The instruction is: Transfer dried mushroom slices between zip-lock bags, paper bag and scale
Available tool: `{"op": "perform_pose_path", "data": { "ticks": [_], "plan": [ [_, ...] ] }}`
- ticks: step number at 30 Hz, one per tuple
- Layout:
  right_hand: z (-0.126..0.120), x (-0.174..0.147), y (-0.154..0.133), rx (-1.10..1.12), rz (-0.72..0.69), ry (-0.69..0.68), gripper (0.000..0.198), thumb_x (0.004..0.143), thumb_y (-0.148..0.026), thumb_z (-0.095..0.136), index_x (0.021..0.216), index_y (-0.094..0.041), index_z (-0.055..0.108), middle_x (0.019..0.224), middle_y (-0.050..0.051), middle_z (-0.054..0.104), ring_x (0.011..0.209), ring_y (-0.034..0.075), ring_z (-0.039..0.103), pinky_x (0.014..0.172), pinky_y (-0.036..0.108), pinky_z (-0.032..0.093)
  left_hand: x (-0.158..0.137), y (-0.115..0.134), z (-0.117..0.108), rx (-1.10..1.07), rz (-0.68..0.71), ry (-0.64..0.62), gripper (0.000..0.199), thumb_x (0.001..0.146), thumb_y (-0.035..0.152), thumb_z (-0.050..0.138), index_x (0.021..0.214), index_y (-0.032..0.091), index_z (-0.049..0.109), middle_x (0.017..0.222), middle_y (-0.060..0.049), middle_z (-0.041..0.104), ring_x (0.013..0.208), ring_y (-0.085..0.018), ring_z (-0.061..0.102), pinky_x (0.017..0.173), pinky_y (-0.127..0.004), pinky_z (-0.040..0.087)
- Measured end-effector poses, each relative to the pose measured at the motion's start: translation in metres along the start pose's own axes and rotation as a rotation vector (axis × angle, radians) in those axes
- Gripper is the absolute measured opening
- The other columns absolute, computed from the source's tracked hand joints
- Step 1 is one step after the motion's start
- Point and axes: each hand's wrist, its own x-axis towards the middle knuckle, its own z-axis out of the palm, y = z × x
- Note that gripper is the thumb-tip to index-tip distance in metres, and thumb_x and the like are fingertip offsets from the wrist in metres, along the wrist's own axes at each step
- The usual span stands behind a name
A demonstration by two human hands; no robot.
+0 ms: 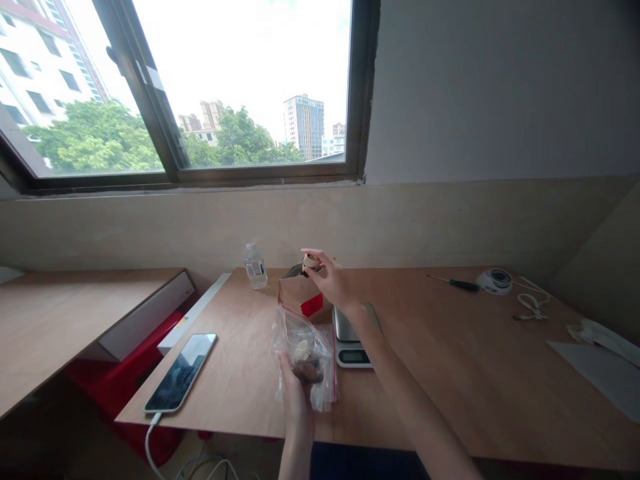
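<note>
My left hand (295,390) is closed round a clear zip bag (320,347) with a red seal strip. Inside it lie a pale lump and dark brown pieces whose kind I cannot make out. My right hand (327,277) is raised above a brown paper bag (295,292) with a red label. Its thumb and fingers pinch a small, pale, rounded piece (310,262) with a dark part below. Just right of the clear bag stands a kitchen scale (354,358) with a steel top, partly hidden by my right forearm.
A water bottle (255,268) stands behind, left of the paper bag. A phone (183,373) on a charging cable lies at the left edge. To the right are a screwdriver (464,285), a white dome camera (495,281) with its cable, and a white sheet (597,370).
</note>
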Motion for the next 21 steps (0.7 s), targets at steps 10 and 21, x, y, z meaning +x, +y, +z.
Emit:
{"op": "perform_pose_path", "data": {
  "ticks": [10,21],
  "plan": [
    [0.010,0.007,-0.001,-0.122,-0.054,-0.179,0.044,0.089,-0.017,0.044,0.132,-0.030,0.043,0.116,0.004,0.061,0.097,0.016,0.058,0.092,0.031,0.040,0.003,-0.001,-0.003,-0.037,0.027,-0.115,0.047,0.091,0.049,0.037,0.121,0.020,0.059,0.086,-0.007,0.071,0.080,-0.017,0.067,0.067,-0.024,0.052],
    [0.011,0.004,0.007,-0.206,-0.028,-0.350,0.037,0.096,-0.032,0.030,0.127,-0.027,0.051,0.138,0.007,0.045,0.133,0.022,0.031,0.108,0.048,0.016,0.001,0.000,-0.007,-0.049,0.041,-0.140,0.046,0.083,0.048,0.051,0.115,0.017,0.062,0.088,-0.007,0.071,0.081,-0.019,0.066,0.071,-0.028,0.051]
  ]
}}
